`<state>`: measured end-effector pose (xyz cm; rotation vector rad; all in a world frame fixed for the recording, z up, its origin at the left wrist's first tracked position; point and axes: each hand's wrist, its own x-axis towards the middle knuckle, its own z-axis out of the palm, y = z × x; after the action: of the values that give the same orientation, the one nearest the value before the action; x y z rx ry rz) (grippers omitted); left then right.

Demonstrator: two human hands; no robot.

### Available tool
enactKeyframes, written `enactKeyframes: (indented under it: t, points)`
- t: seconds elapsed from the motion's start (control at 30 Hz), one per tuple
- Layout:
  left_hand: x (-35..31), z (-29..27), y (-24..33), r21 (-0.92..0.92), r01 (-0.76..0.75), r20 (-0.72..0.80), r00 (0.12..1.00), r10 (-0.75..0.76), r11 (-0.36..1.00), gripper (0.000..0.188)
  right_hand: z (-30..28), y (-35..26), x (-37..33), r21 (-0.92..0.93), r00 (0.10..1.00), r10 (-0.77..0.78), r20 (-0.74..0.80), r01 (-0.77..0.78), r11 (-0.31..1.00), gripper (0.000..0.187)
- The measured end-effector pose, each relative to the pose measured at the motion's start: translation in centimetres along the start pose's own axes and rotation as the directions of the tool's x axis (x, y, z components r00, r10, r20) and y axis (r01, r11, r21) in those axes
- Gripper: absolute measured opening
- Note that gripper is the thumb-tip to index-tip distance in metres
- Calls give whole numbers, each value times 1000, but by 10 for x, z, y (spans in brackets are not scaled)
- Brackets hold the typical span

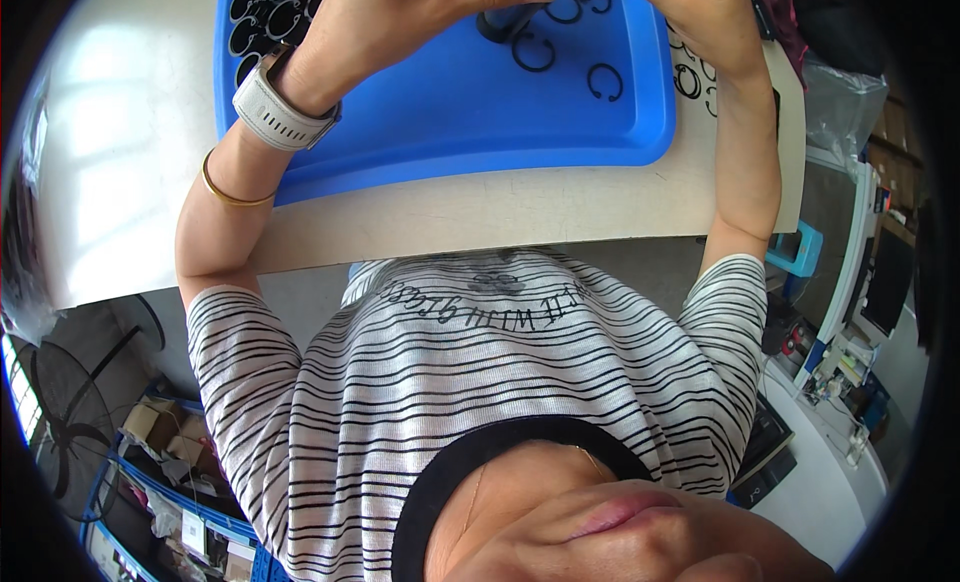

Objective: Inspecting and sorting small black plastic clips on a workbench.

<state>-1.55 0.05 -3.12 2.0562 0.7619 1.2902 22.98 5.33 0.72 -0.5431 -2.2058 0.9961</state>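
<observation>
At the top edge, my left hand (450,4) reaches over the blue tray (450,147), its thumb bent over a dark cylindrical part (503,22). The fingers look closed on that part, though most of the grip lies outside the picture. My right hand (680,7) comes in opposite, close to the left; its fingertips are cut off by the frame edge. Just below the hands lie black open-ended retaining rings, one ring (533,53) beside the part and another ring (605,83) nearer the tray's right side. A cluster of black rings (283,20) fills the tray's far left corner.
The tray rests on a pale table (480,217). More small rings (687,80) lie on the table right of the tray. A fan (65,422) and a blue shelf with boxes (180,432) stand at lower left. A turquoise handled object (800,250) is at right, beside a white bench (815,472).
</observation>
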Motion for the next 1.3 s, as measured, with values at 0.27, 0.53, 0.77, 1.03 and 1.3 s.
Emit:
enactKeyframes:
  t: [0.27,0.53,0.77,1.03,1.3]
  points:
    - [-1,0,2,-49,26,7,1000,-26,998,43,-4,-8,2,-10,1000,-5,5,5,1000,14]
    - [0,1,5,-6,46,-1,999,-46,999,43,-1,-3,1,211,997,-5,-77,21,977,16]
    - [-1,1,2,-34,35,0,999,-35,999,42,-68,-31,-8,5,995,8,-100,-8,1000,10]
    - [2,2,2,3,44,-23,999,-44,999,40,-114,9,-19,-465,749,662,-1,-587,663,7]
    - [0,2,-1,17,16,-35,999,-15,1000,40,-95,44,-17,-605,600,746,290,-489,628,11]
